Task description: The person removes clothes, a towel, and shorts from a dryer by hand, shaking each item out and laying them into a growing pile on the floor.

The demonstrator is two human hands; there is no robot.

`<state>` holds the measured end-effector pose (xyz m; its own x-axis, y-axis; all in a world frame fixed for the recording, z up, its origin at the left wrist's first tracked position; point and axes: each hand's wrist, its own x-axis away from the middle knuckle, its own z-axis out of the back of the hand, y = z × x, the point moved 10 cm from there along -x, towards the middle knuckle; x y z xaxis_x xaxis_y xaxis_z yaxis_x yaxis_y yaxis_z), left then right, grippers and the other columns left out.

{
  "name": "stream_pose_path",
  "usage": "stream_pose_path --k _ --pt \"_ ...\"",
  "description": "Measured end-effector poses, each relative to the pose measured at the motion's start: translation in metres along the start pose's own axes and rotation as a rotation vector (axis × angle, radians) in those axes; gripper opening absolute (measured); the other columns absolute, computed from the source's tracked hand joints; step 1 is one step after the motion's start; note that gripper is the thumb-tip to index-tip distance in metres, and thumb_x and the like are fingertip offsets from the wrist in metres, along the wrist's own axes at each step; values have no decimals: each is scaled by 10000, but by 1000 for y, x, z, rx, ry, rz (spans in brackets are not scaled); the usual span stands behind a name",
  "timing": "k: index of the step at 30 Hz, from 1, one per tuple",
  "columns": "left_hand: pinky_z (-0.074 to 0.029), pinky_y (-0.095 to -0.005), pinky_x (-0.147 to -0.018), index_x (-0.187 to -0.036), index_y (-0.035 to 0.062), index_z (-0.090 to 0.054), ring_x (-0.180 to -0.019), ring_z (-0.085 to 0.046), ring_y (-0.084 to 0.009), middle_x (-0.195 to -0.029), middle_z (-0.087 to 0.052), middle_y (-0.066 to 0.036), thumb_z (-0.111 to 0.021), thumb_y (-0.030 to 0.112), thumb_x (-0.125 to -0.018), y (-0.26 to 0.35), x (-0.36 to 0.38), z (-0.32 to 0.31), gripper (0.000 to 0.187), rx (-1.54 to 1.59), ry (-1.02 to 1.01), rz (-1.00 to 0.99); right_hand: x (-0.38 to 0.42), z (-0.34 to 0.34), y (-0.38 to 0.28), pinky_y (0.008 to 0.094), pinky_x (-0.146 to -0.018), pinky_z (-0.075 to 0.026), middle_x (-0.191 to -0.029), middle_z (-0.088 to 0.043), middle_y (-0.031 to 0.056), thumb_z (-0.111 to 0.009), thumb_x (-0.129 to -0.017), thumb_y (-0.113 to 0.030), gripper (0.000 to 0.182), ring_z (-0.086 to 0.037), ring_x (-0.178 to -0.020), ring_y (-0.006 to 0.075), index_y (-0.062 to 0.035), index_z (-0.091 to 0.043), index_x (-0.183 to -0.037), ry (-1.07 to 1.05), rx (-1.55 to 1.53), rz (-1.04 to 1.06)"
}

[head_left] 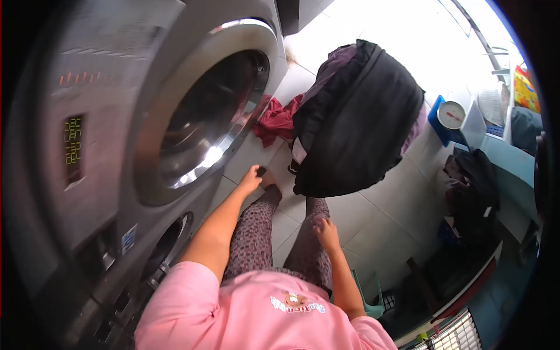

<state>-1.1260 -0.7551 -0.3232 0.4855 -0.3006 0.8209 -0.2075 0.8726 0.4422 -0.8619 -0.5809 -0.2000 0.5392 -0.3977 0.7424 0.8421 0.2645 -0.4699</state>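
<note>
My left hand [251, 179] is beside the washing machine, above my left foot. Its fingers are closed around a small dark thing [261, 171] that I cannot make out. Over my right knee is my right hand [327, 234], its fingers curled in, with nothing visible in them. In front of my feet a large heap of laundry rises from the tiled floor, topped by a black cloth [361, 122] with purple fabric [335, 61] showing at its edge. A red cloth [277, 121] lies between the heap and the round machine door [213, 116], which looks closed.
A grey machine panel with a lit display [74, 149] stands on the left. To the right are a dial scale [451, 115], a pile of dark clothes [472, 186] and a light blue surface [510, 163]. A green plastic item [370, 297] is near my right arm.
</note>
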Motion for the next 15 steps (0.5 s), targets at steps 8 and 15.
stream_pose_path --k 8,15 --pt "-303 -475 -919 -1175 67 -380 -1189 -297 -310 -1271 -313 -164 -539 82 -688 57 -207 -33 513 -534 355 -296 -34 21 41 429 -854 -341 -1251 -380 86 -599 -705 -233 392 -317 -1169 318 -130 -504 -1071 136 453 -157" --pt "-248 -461 -966 -1192 56 -374 -1114 -398 -292 -1156 -455 -147 -449 125 -773 29 -317 -41 431 -832 444 -242 -48 37 59 424 -921 -273 -1265 -367 90 -603 -659 -168 379 -287 -1194 324 -126 -516 -1026 140 455 -249"
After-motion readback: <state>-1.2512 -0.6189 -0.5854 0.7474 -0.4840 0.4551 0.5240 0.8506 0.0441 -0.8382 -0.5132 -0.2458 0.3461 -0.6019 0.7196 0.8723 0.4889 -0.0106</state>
